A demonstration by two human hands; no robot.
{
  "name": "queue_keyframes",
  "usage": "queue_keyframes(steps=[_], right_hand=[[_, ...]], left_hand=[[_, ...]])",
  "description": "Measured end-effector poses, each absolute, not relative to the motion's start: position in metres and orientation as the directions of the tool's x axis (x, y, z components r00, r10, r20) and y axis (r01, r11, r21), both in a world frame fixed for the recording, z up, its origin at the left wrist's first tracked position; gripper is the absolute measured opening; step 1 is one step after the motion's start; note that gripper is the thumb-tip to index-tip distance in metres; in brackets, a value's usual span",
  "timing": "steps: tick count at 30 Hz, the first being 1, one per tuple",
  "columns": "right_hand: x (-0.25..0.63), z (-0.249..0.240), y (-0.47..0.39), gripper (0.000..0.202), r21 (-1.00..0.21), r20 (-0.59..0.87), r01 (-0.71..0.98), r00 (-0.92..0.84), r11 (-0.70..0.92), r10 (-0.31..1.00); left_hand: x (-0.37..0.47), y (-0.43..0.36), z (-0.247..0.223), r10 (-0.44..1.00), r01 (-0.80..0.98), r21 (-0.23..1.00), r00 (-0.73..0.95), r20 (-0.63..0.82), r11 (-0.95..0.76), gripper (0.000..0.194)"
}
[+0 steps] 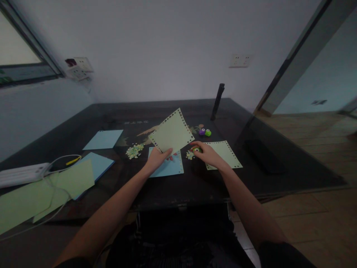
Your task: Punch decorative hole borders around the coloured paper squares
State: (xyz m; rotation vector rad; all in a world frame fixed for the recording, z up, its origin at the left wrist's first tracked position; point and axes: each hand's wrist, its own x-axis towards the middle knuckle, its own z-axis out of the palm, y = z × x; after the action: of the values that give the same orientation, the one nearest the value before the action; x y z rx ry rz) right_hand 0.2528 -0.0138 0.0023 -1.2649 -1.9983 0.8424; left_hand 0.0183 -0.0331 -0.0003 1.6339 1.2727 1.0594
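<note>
In the head view, at the front left corner of the dark table [161, 193], a white power strip [23, 175] lies against plain green sheets [79, 178], which partly cover a blue stack [102, 165]. Near the left edge rests a blue sheet [104, 139], then a heap of pale scraps [135, 150]. Left of the middle of the front edge, the left hand [156, 160] is closed on a green sheet with a punched border [172, 132], raised and tilted above a blue punched sheet [167, 171]. The right hand [208, 153] has its fingers curled around a small green tool [197, 150], just beside other scraps [190, 155]. Farther back stand a purple tool [202, 132] and a bright green tool [208, 133], touching each other. Near the far right corner a black post [217, 102] stands upright. Partly under the right hand lies a second green sheet [226, 154]; toward the right edge, a dark flat object [263, 156].
</note>
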Motion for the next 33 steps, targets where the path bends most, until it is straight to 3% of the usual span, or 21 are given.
queue_keyframes(steps=[10,21,27,33], right_hand=[[0.254,0.004,-0.015,0.038,-0.736,0.166,0.549,-0.421,0.396,0.892],[0.254,0.006,-0.012,0.016,-0.797,0.267,0.449,-0.339,0.404,0.902],[0.255,0.009,-0.012,0.029,-0.864,0.276,0.343,-0.290,0.369,0.916],[0.263,0.017,-0.009,0.034,-0.923,0.248,0.254,-0.185,0.291,0.951]], left_hand=[[0.020,-0.037,0.006,0.976,0.329,0.925,0.166,0.143,-0.191,0.026],[0.020,-0.037,0.007,0.978,0.364,0.912,0.151,0.141,-0.188,0.025],[0.017,-0.035,0.004,0.980,0.433,0.881,0.137,0.146,-0.192,0.033],[0.012,-0.030,-0.003,0.982,0.392,0.903,0.136,0.130,-0.174,0.030]])
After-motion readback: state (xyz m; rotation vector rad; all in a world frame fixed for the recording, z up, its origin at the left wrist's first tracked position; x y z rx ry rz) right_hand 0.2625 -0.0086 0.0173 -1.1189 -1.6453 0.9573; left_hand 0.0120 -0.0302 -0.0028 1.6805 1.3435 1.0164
